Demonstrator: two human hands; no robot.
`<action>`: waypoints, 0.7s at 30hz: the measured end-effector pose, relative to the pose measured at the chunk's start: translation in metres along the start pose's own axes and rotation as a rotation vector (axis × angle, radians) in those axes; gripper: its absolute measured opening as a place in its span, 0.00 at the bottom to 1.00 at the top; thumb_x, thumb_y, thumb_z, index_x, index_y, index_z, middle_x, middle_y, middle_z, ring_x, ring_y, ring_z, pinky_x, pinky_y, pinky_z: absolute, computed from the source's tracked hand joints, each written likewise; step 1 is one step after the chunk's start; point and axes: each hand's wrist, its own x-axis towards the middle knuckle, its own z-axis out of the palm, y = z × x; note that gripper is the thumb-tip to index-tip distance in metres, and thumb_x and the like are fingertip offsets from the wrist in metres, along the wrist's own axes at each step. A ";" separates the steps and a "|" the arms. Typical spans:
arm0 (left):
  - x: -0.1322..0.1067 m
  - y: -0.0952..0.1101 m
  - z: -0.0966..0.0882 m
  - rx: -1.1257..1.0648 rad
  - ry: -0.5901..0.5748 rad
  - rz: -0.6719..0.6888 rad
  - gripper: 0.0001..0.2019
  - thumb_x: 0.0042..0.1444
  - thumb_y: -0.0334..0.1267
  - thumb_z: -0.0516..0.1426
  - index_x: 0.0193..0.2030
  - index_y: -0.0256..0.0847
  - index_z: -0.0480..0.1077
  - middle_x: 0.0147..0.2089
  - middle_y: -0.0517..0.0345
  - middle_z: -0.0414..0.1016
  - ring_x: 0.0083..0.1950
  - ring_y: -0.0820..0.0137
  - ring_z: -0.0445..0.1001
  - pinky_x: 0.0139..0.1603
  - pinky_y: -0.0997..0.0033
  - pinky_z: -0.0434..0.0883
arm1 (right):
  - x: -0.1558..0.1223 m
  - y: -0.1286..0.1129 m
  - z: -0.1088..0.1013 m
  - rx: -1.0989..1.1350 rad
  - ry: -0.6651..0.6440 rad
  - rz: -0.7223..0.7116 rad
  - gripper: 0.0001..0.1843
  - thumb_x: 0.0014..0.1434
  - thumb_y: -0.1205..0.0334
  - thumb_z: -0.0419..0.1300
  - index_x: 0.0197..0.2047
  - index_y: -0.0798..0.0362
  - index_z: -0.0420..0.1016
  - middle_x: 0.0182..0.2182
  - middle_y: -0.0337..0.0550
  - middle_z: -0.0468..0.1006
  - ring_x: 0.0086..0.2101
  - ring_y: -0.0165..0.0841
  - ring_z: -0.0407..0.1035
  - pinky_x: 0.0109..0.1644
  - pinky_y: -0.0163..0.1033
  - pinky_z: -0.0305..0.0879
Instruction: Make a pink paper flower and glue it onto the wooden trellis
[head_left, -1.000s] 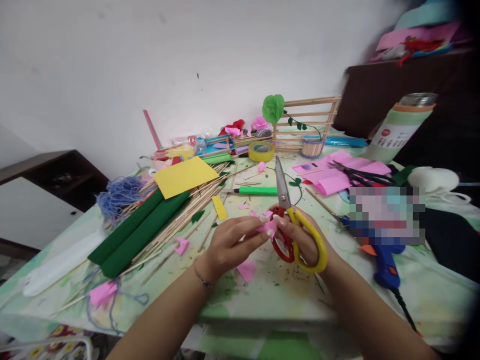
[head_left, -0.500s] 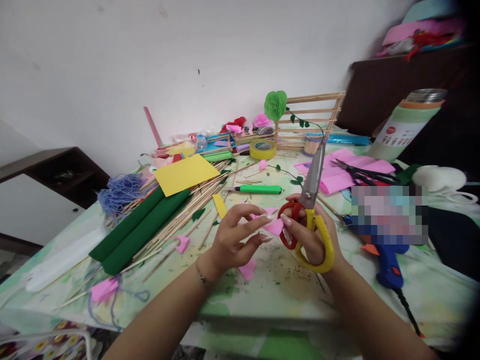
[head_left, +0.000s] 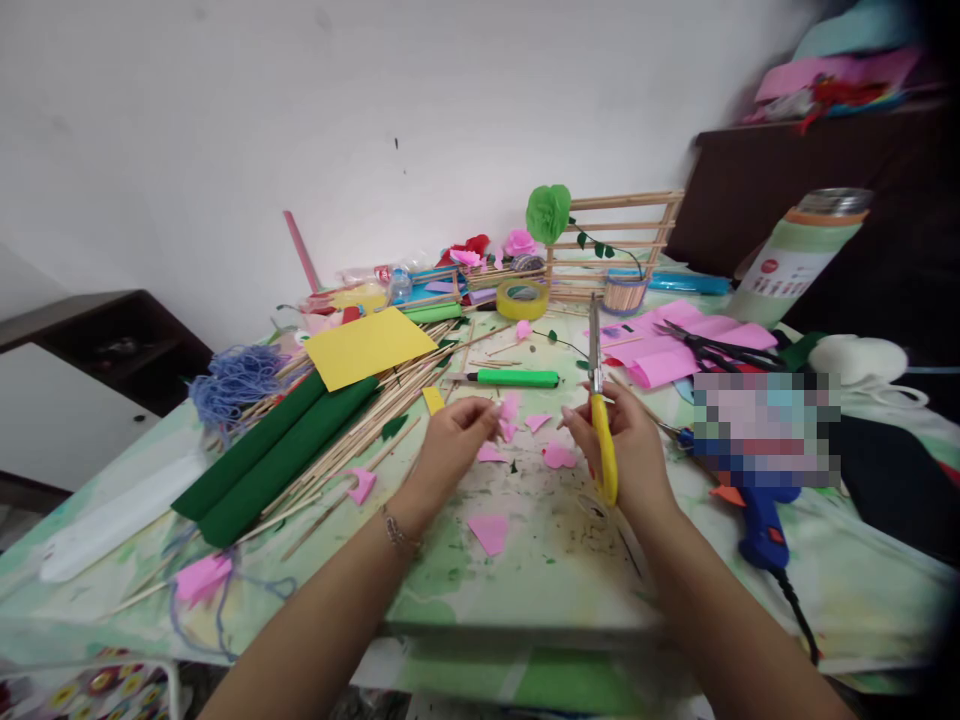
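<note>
The left hand (head_left: 456,440), near the centre of the frame, has its thumb and fingers brought together in a narrow pinch, and at the fingertips it holds a small, thin scrap of pink paper (head_left: 509,412). The right hand (head_left: 636,450), right of the centre, is curled around a pair of metal scissors with a yellow handle (head_left: 598,388); their blades point to the top of the frame and are seen almost from the edge, so I cannot tell if they are parted.

Between the two hands, on the table with a pale green and white cover (head_left: 442,605), there lie a rounded pink paper piece (head_left: 559,457) and a pointed pink paper piece (head_left: 538,422). A larger, flat pink paper piece (head_left: 489,534) lies lower, below the centre. Above the hands is a cutter knife with a bright green handle (head_left: 517,378). Long, thin wooden sticks (head_left: 341,440) and two dark green rolls (head_left: 277,460) occupy the left half, and a blue glue gun (head_left: 765,530) lies at the lower right.
</note>
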 end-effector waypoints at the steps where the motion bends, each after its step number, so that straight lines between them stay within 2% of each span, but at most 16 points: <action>1: 0.006 -0.006 -0.005 0.042 0.061 -0.012 0.15 0.59 0.48 0.53 0.32 0.39 0.72 0.27 0.56 0.75 0.29 0.70 0.73 0.33 0.70 0.70 | 0.004 0.002 -0.002 -0.148 0.039 0.041 0.24 0.52 0.55 0.63 0.52 0.51 0.67 0.33 0.41 0.78 0.28 0.33 0.71 0.30 0.37 0.64; 4: 0.024 -0.024 -0.023 0.218 0.236 -0.066 0.12 0.57 0.45 0.55 0.30 0.40 0.71 0.29 0.54 0.75 0.33 0.65 0.72 0.35 0.67 0.66 | 0.014 0.006 -0.009 -0.512 0.093 0.120 0.24 0.53 0.55 0.61 0.52 0.51 0.68 0.40 0.47 0.80 0.35 0.38 0.74 0.37 0.39 0.65; 6: 0.032 -0.035 -0.034 0.331 0.312 -0.088 0.10 0.55 0.43 0.56 0.27 0.41 0.70 0.29 0.52 0.73 0.36 0.60 0.72 0.37 0.64 0.65 | 0.018 0.005 -0.012 -0.600 0.106 0.141 0.27 0.52 0.57 0.61 0.56 0.53 0.65 0.41 0.48 0.80 0.36 0.39 0.75 0.37 0.40 0.64; 8: 0.036 -0.043 -0.040 0.407 0.355 -0.095 0.07 0.54 0.41 0.57 0.29 0.41 0.70 0.30 0.51 0.73 0.39 0.58 0.72 0.40 0.63 0.65 | 0.019 0.006 -0.013 -0.646 0.113 0.154 0.30 0.52 0.59 0.61 0.58 0.56 0.62 0.40 0.50 0.80 0.37 0.41 0.75 0.37 0.40 0.64; 12: 0.037 -0.047 -0.040 0.478 0.382 -0.045 0.06 0.55 0.37 0.56 0.39 0.40 0.71 0.35 0.49 0.73 0.45 0.55 0.70 0.46 0.59 0.65 | 0.023 0.011 -0.014 -0.765 0.094 0.162 0.27 0.53 0.62 0.59 0.56 0.59 0.63 0.38 0.52 0.80 0.38 0.44 0.75 0.38 0.41 0.64; 15: 0.034 -0.041 -0.032 0.476 0.318 0.067 0.08 0.58 0.36 0.53 0.43 0.39 0.70 0.40 0.48 0.73 0.48 0.57 0.69 0.52 0.57 0.64 | 0.026 0.016 -0.013 -0.856 0.063 0.151 0.25 0.54 0.63 0.58 0.56 0.60 0.64 0.39 0.54 0.80 0.40 0.45 0.75 0.39 0.41 0.64; 18: 0.027 -0.032 -0.018 0.444 0.126 0.203 0.07 0.59 0.35 0.53 0.40 0.41 0.71 0.40 0.50 0.74 0.47 0.61 0.70 0.53 0.61 0.64 | 0.026 0.017 -0.011 -0.951 0.038 0.110 0.24 0.56 0.64 0.57 0.56 0.61 0.65 0.42 0.57 0.80 0.43 0.46 0.74 0.42 0.42 0.63; 21: 0.018 -0.024 -0.002 0.403 -0.076 0.275 0.03 0.56 0.36 0.57 0.34 0.42 0.73 0.37 0.53 0.75 0.45 0.62 0.71 0.49 0.63 0.66 | 0.024 0.015 -0.008 -1.036 0.007 0.065 0.23 0.58 0.65 0.56 0.56 0.64 0.66 0.44 0.61 0.78 0.46 0.49 0.72 0.44 0.44 0.63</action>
